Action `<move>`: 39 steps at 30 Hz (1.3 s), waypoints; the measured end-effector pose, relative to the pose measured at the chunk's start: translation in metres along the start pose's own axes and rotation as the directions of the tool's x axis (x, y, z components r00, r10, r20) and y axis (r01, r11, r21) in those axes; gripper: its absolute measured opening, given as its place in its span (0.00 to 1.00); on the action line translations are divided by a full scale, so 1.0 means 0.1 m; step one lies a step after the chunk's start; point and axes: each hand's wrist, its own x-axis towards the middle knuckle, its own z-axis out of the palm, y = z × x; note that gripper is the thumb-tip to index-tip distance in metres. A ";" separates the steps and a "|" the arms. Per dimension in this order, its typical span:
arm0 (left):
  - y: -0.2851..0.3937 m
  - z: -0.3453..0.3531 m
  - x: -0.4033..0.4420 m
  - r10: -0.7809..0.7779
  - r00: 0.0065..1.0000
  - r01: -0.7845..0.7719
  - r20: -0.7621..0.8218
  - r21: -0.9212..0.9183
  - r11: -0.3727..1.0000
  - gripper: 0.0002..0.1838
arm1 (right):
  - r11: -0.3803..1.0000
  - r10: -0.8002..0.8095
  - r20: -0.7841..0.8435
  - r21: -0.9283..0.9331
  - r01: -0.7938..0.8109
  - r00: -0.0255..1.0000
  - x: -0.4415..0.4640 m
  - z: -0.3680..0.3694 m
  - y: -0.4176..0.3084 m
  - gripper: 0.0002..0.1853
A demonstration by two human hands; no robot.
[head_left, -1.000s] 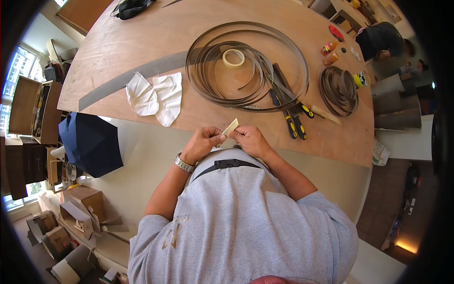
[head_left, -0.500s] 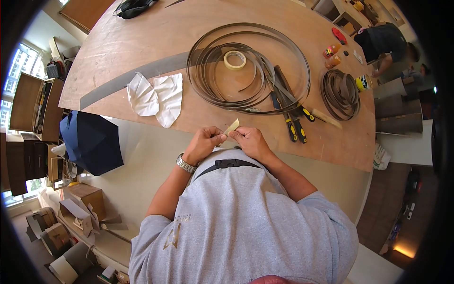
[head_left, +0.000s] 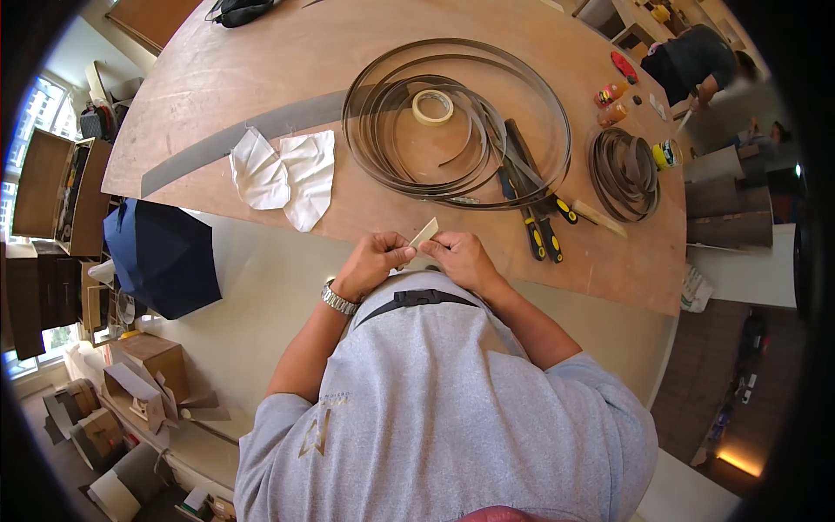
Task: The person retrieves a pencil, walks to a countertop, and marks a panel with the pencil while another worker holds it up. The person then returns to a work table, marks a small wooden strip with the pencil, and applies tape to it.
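Observation:
Close to my waist, at the table's near edge, my left hand (head_left: 380, 261) and my right hand (head_left: 462, 259) pinch a short pale strip (head_left: 424, 232) between thumbs and fingers. The strip slants up to the right, and its lower end is partly hidden by my fingers. A white cloth (head_left: 306, 178) lies beyond my left hand. Past my hands is a large loose coil of brown edging (head_left: 348, 130), with a tape roll (head_left: 432, 108) inside it. Tools with black and yellow handles (head_left: 544, 239) lie partly under the coil, to the right.
On the wooden table (head_left: 217, 65) are a long grey strip (head_left: 252, 121), a smaller brown coil (head_left: 623, 174), orange bottles (head_left: 611, 114) and a yellow can (head_left: 666, 154). A dark blue umbrella (head_left: 163, 258) stands off the left edge. Another person (head_left: 696, 65) bends over at upper right.
The pale strip has tilted slightly between my fingers, while my hands hold nearly the same place. The other person at upper right has shifted posture and an arm. The view has moved slightly.

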 end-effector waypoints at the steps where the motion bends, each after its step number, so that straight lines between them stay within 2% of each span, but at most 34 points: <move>1: -0.02 -0.01 0.00 0.004 1.000 -0.004 -0.002 -0.006 1.000 0.09 | 1.000 -0.001 -0.004 0.001 0.001 1.000 0.01 0.01 0.00 0.17; 17: -0.06 -0.13 -0.14 0.022 0.995 -0.021 -0.100 0.013 1.000 0.09 | 0.999 -0.007 0.026 -0.035 0.008 1.000 0.09 0.15 -0.12 0.17; 24: -0.03 -0.15 -0.18 0.015 0.996 -0.021 -0.091 -0.064 0.998 0.09 | 0.999 -0.023 0.035 -0.022 0.024 0.999 0.12 0.18 -0.10 0.17; 27: -0.01 -0.16 -0.18 -0.003 0.998 -0.001 -0.065 -0.060 0.998 0.09 | 1.000 0.027 0.105 0.011 -0.029 0.994 0.15 0.16 -0.04 0.17; 33: 0.02 -0.16 -0.19 -0.024 0.999 0.023 -0.034 -0.046 0.999 0.09 | 0.964 0.123 0.280 0.195 -0.181 0.952 0.22 0.13 0.09 0.18; 36: 0.02 -0.16 -0.18 -0.015 1.000 0.014 -0.026 -0.038 0.999 0.09 | 0.971 0.110 0.299 0.172 -0.167 0.948 0.23 0.12 0.09 0.17; 39: 0.03 -0.15 -0.18 -0.009 1.000 0.008 -0.028 -0.014 1.000 0.09 | 0.990 0.051 0.270 0.113 -0.084 0.962 0.21 0.11 0.07 0.17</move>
